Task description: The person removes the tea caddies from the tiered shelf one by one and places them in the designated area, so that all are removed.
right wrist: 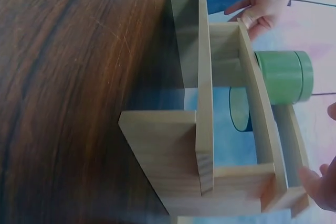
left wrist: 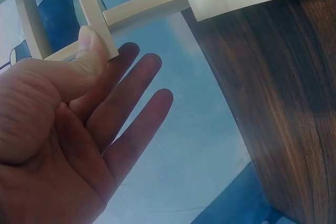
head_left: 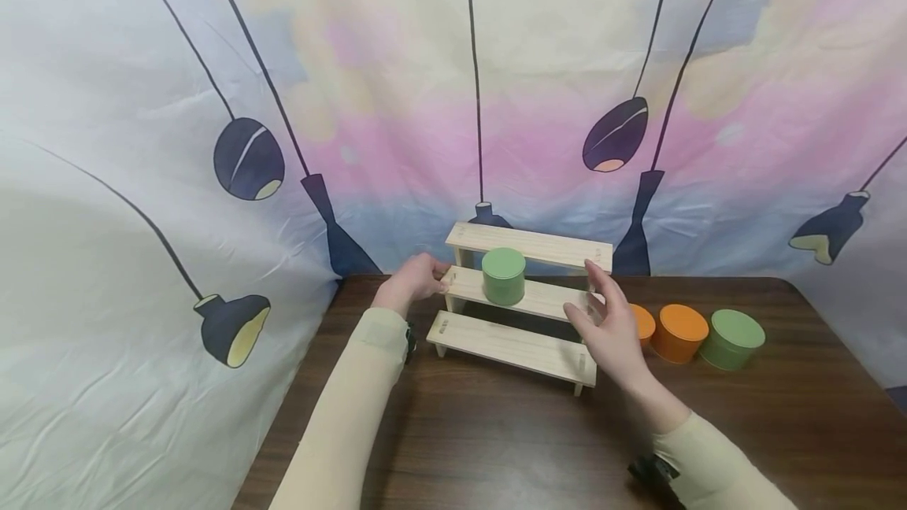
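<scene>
A three-tier wooden display stand (head_left: 510, 349) stands on the table, with a round green tin (head_left: 504, 278) upright on its middle tier. At the left end of that tier my left hand (head_left: 416, 282) pinches the board's edge. In the left wrist view the thumb (left wrist: 90, 51) lies on the board's end while several other fingers stretch out past it. My right hand (head_left: 611, 329) is at the stand's right end, thumb and fingers spread apart and holding nothing. Its fingertips (right wrist: 312, 179) show close by the upper tiers in the right wrist view.
To the right of the stand, two orange tins (head_left: 680, 333) and another green tin (head_left: 733, 339) stand in a row on the dark wooden table (head_left: 496, 447). The right hand partly covers one orange tin. A cloth backdrop (head_left: 538, 46) printed with hanging lamps rises behind the table.
</scene>
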Available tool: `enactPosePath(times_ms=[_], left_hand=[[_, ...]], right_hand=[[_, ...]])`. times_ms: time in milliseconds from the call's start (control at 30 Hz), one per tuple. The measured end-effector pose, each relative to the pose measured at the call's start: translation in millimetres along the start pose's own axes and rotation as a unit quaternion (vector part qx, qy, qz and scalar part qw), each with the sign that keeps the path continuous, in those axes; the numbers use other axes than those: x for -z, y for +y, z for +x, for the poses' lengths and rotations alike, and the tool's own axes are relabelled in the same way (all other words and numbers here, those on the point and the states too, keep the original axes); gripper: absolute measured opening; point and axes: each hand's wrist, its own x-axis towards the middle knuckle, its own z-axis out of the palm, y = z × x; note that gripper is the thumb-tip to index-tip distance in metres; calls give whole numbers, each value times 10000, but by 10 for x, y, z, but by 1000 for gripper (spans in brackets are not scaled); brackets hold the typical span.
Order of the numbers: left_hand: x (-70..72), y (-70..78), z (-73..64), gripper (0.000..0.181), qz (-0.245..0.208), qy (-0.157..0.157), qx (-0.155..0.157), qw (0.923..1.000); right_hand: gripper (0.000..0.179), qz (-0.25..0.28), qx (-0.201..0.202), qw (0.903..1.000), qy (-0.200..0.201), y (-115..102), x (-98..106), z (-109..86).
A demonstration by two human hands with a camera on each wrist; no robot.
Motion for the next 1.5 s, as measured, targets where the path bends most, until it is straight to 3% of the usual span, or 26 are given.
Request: enactPosePath(times_ms=[300,567,767,933,1133,1500], left_hand=[[10,0,10,57,123,2,-88,9999],[9,-5,6,56,18,-15,-4,10000],[0,-15,25,55,35,12,-17,10000],[-2,-15,25,55,3,-16,3,10000],[-4,-6,29,53,51,-6,-4,10000],[1,18,10,52,125,-3,43,9999]], right_hand=[[74,176,62,9998,-71,-3,-199,116],[68,249,42,9997,-22,-312,-277,133],[67,443,154,9989,35,-70,-412,167],[72,446,37,9986,-275,104,-515,197],[81,218,-55,9978,-620,94,-594,240],[87,91,-163,9967,-787,75,-703,301]])
